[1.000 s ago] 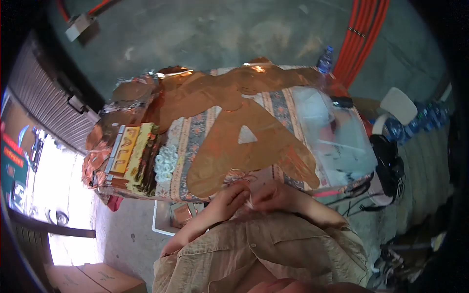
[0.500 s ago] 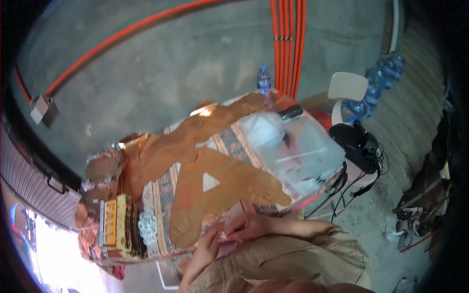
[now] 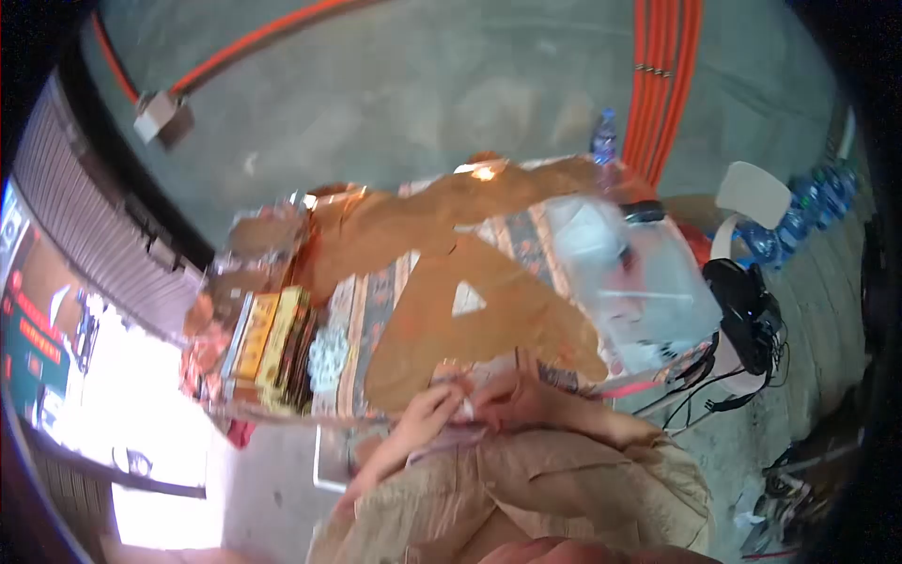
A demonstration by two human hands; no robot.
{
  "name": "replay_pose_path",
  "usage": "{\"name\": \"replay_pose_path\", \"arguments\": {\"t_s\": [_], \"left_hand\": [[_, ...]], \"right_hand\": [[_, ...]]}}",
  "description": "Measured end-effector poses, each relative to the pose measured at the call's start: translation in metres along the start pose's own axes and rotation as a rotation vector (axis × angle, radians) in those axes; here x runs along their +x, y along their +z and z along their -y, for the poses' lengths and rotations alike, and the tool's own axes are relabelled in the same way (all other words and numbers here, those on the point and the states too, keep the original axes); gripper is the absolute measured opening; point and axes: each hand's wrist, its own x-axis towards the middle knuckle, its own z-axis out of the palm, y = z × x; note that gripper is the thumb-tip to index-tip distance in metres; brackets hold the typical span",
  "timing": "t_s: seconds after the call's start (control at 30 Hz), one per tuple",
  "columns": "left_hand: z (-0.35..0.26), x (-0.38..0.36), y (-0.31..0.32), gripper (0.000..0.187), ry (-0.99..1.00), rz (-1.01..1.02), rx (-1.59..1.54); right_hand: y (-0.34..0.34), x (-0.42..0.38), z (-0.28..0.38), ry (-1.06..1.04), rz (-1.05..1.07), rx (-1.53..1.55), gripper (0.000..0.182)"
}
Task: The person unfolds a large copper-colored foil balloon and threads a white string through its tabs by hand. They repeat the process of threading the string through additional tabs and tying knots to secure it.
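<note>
At the table's near edge, my left hand (image 3: 428, 415) and my right hand (image 3: 512, 399) meet close to my body. Their fingers are closed and pinched around a small crumpled white piece (image 3: 467, 410), whose kind is too blurred to make out. Just beyond them lies a large brown sheet cut into an A shape (image 3: 423, 324), with a triangular hole in its middle. Another long brown sheet with a wavy edge (image 3: 395, 230) stretches behind it. Both rest on a flower-patterned striped tablecloth (image 3: 526, 240).
Left on the table stand yellow boxes (image 3: 258, 338) beside a pale blue-white beaded bundle (image 3: 328, 357). Clear plastic wrapping (image 3: 658, 301) covers the right end, near a water bottle (image 3: 604, 136) and black bag (image 3: 738, 310). A white chair (image 3: 752, 195) and large water bottles (image 3: 799, 221) stand beyond.
The camera view has turned left, so the table appears farther right and more of the bright doorway shows. My hands stay together around the white piece.
</note>
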Motion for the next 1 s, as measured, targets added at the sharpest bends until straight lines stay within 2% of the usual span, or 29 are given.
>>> {"name": "replay_pose_path", "arguments": {"t_s": [0.03, 0.07, 0.1, 0.13, 0.17, 0.2, 0.27, 0.3, 0.37, 0.47, 0.5, 0.57, 0.63, 0.7, 0.83, 0.9, 0.93, 1.0], "left_hand": [[0.001, 0.004, 0.006, 0.013, 0.069, -0.014, 0.004], [0.001, 0.006, 0.011, 0.013, 0.046, -0.049, -0.001], [0.001, 0.007, 0.016, 0.013, 0.108, 0.008, 0.048], [0.001, 0.007, 0.016, 0.013, 0.172, 0.068, 0.096], [-0.003, 0.006, 0.014, 0.013, 0.156, 0.046, 0.092], [-0.01, 0.004, 0.011, 0.013, 0.129, 0.037, 0.144], [-0.013, 0.003, 0.007, 0.011, 0.095, -0.028, 0.15], [-0.017, 0.003, 0.003, 0.011, 0.078, -0.03, 0.142], [-0.023, 0.005, -0.004, 0.012, 0.036, -0.139, 0.079], [-0.016, 0.016, 0.004, 0.014, 0.071, -0.166, -0.058], [-0.016, 0.015, 0.008, 0.014, 0.056, -0.16, -0.06], [-0.019, 0.02, 0.014, 0.012, 0.068, -0.121, -0.169], [-0.005, 0.024, 0.017, 0.013, 0.083, -0.151, -0.174], [-0.007, 0.023, 0.013, 0.012, 0.013, -0.187, -0.026], [-0.032, 0.027, 0.0, 0.012, 0.099, -0.212, 0.211], [-0.031, 0.029, -0.005, 0.011, 0.163, -0.254, 0.349], [-0.031, 0.03, -0.005, 0.011, 0.16, -0.251, 0.349], [-0.031, 0.031, -0.004, 0.013, 0.101, -0.232, 0.266]], "right_hand": [[0.0, 0.007, -0.013, -0.118, -0.059, 0.016, 0.013], [-0.001, 0.017, -0.025, -0.243, -0.122, 0.028, 0.012], [0.002, 0.019, -0.021, -0.228, -0.091, 0.043, 0.012], [0.003, 0.019, -0.014, -0.278, -0.224, -0.084, 0.012], [0.002, 0.019, -0.01, -0.332, -0.36, -0.216, 0.012], [0.0, 0.02, -0.01, -0.322, -0.341, -0.207, 0.012], [-0.002, 0.018, -0.014, -0.352, -0.407, -0.569, 0.011], [-0.003, 0.016, -0.011, -0.339, -0.401, -0.558, 0.011], [-0.002, 0.009, 0.0, -0.027, -0.125, 0.007, 0.01], [-0.002, 0.014, 0.011, -0.03, -0.164, 0.156, 0.012], [-0.002, 0.018, 0.014, -0.023, -0.168, 0.17, 0.012], [-0.008, 0.028, 0.022, -0.057, -0.338, 0.009, 0.015], [-0.01, 0.033, 0.012, -0.109, -0.347, 0.086, 0.013], [-0.012, 0.035, 0.004, -0.156, -0.409, 0.01, 0.014], [-0.011, 0.032, -0.001, -0.128, -0.403, -0.149, 0.015], [-0.012, 0.029, 0.004, -0.01, -0.305, -0.312, 0.011], [-0.014, 0.03, -0.002, -0.009, -0.307, -0.309, 0.011], [-0.017, 0.035, -0.015, -0.064, -0.242, -0.078, 0.007]]}}
